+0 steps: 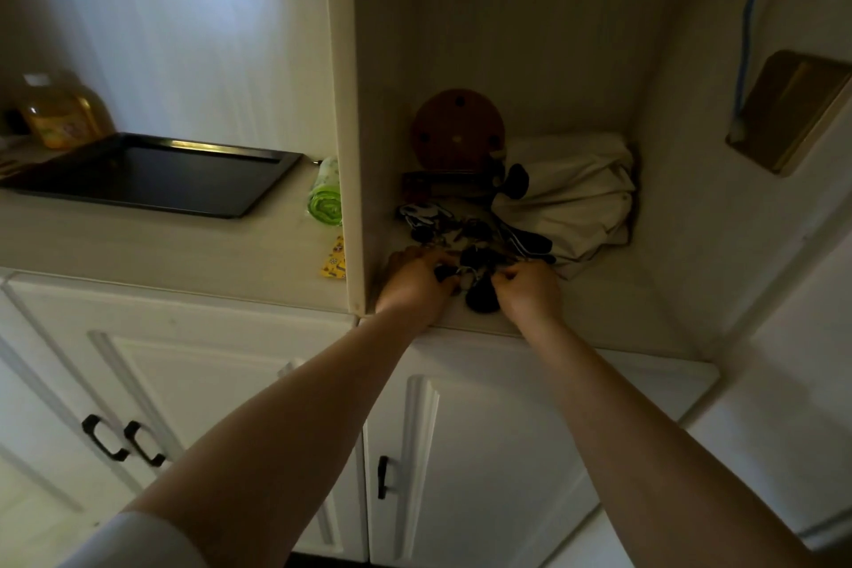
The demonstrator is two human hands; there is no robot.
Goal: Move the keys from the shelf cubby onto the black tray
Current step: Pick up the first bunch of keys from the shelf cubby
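Observation:
A dark tangle of keys and fobs [470, 244] lies on the floor of the shelf cubby [613, 314], near its front left. My left hand [415, 284] is closed on the left side of the bunch, next to the cubby's left wall. My right hand [530, 291] pinches the right side of the bunch, with a black fob [482, 297] hanging between the two hands. The black tray [152, 175] sits bare on the counter to the left, outside the cubby.
Behind the keys are a cream cloth bag [581, 194], a round brown wooden disc [456, 129] and a black-and-white pouch [424, 214]. A green bag roll [326, 194] and yellow packet [334, 261] lie by the divider wall. An oil bottle [60, 111] stands behind the tray.

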